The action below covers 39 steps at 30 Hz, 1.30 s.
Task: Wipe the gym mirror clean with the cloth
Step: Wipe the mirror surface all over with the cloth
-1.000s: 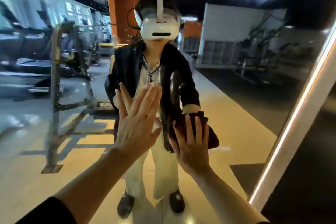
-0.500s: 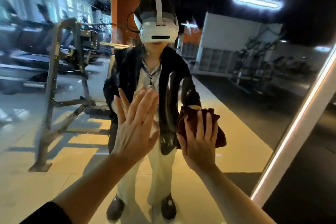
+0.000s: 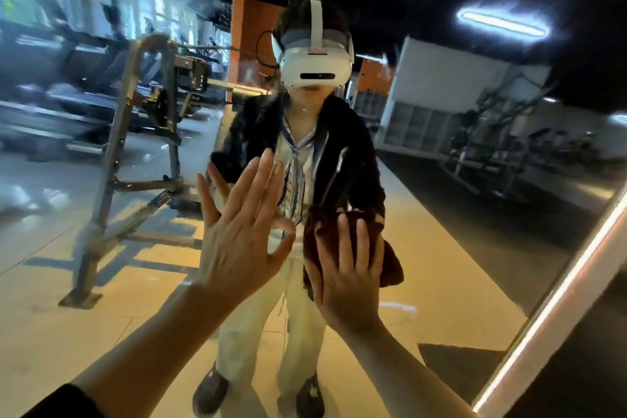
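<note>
step: wiping under way | cloth (image 3: 353,241): flat on mirror (image 3: 475,248), just right of left hand (image 3: 237,241) | right hand (image 3: 349,278): fingers straight, pressing cloth | left hand: fingers spread, braced on glass | next, likely: slide cloth on with even pressure

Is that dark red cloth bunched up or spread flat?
Bunched: the cloth shows folds and lumps under the right hand pressing it against the mirror.
</note>
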### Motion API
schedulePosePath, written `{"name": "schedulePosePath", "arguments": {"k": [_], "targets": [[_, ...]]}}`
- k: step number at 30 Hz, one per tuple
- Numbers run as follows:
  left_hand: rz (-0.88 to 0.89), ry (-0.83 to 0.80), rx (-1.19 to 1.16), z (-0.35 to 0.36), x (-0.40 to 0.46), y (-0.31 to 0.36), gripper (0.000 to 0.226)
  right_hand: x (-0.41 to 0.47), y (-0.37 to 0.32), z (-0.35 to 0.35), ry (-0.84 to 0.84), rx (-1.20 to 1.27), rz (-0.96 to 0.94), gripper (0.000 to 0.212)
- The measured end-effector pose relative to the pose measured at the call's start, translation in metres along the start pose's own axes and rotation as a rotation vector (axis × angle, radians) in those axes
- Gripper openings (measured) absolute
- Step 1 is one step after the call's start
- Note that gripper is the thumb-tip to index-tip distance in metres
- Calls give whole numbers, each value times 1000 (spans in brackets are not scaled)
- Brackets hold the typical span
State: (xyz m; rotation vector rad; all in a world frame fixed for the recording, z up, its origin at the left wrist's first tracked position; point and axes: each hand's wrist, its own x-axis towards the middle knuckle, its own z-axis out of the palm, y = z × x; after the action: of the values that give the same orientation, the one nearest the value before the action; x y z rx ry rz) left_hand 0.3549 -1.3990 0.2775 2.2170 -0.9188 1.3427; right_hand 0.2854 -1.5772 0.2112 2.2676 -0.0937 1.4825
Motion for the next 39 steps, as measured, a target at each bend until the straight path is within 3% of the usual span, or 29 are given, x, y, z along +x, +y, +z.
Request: {"name": "schedulePosePath", "arguments": {"k": [2, 7, 15, 17, 22, 24, 29, 32, 34, 37, 39], "targets": [[19, -23, 26, -2, 1, -4, 86, 24, 7, -5, 33, 44, 53, 61], [-5, -73, 48, -3, 1, -1, 85, 141, 19, -28, 222, 21, 431, 59], [42, -89, 90, -10, 0, -7, 87, 31, 6, -9, 26, -23, -94, 56], [64, -107, 115, -12, 1, -9, 90, 42, 13, -12, 39, -1, -47, 55], [64, -162, 141, -13, 3, -11, 91, 143, 9, -30, 204, -21, 338, 59], [56, -162, 119, -12, 2, -11, 90, 141, 4, -27, 192, -18, 283, 60], [75, -153, 79, -14, 1, -14, 86, 43, -2, -8, 28, -26, -73, 57], [117, -167, 101, -17, 1, -19, 91, 23, 6, -11, 7, -41, -132, 54], [136, -170, 106, -18, 0, -21, 98, 51, 9, -19, 41, -4, -29, 53], [130, -152, 103, -17, 0, -21, 103, 114, 1, -29, 128, 9, 283, 58], [128, -119, 74, -16, -1, -21, 101, 128, -10, -30, 127, 28, 311, 60]]}}
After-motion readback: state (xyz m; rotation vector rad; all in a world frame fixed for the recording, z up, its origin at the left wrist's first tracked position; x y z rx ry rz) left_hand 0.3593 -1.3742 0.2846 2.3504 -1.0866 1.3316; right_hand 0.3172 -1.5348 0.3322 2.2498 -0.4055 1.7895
